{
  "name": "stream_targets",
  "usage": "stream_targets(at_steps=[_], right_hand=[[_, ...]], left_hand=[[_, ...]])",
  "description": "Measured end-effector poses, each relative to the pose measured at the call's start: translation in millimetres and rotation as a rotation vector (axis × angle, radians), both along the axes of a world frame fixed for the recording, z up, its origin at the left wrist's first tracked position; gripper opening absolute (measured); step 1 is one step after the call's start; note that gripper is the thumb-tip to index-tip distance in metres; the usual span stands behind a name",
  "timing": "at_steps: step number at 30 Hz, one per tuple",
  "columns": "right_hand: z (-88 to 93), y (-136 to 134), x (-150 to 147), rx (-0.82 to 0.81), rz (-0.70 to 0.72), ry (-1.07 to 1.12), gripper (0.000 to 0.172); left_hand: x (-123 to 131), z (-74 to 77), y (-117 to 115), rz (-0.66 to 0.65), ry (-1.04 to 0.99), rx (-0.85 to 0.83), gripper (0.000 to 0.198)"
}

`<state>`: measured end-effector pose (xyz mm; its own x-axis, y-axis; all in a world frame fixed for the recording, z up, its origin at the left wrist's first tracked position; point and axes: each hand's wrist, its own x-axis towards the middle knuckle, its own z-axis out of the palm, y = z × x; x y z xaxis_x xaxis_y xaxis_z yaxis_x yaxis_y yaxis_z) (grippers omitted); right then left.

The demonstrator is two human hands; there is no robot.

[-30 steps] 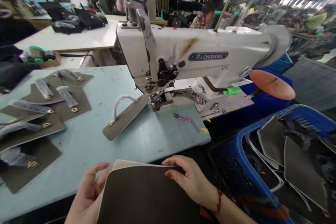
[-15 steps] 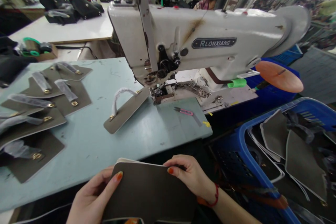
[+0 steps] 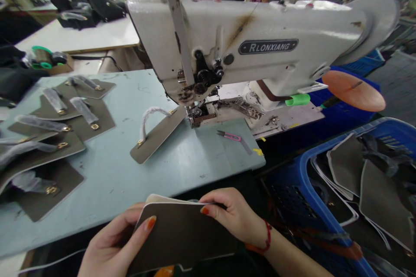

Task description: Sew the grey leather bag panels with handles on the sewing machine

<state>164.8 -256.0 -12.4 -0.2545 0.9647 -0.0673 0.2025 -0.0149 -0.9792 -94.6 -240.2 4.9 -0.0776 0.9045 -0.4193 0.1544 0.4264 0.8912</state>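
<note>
The left hand [image 3: 112,244] and right hand [image 3: 235,218] pinch a taupe leather panel [image 3: 182,236] by its edges; panels with looped handles [image 3: 61,138] lie finished-looking on the bench [image 3: 107,181]; plain panels [image 3: 380,207] remain in the blue plastic basket [image 3: 312,190].

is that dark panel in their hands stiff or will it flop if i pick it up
The dark panel probably won't flop: the left hand and right hand grip it at its sides, and it looks nearly flat between them. It looks thin, so likely light for its size. Its smooth face might be a bit slippery.
</note>
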Motion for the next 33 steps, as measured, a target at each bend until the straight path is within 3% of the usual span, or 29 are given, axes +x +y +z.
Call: stream_targets(at_steps=[9, 17, 25, 33], right_hand=[[-4.5, -1, 8, -0.082, 0.074, 0.169, 0.042], [17.0, 5, 3, 0.039, 0.243, -0.025, 0.043], [24.4, 11, -8, 0.040, 0.217, -0.067, 0.040], [30.1, 16, -17, 0.072, 0.210, -0.053, 0.038]], left_hand=[[13, 11.3, -2, 0.051, -0.100, -0.085, 0.032], [28, 24.1, -4, -0.031, -0.090, -0.021, 0.031], [14, 10.6, 0, -0.227, -0.068, 0.076, 0.024], [28, 26.5, -2, -0.173, -0.057, 0.081, 0.022]])
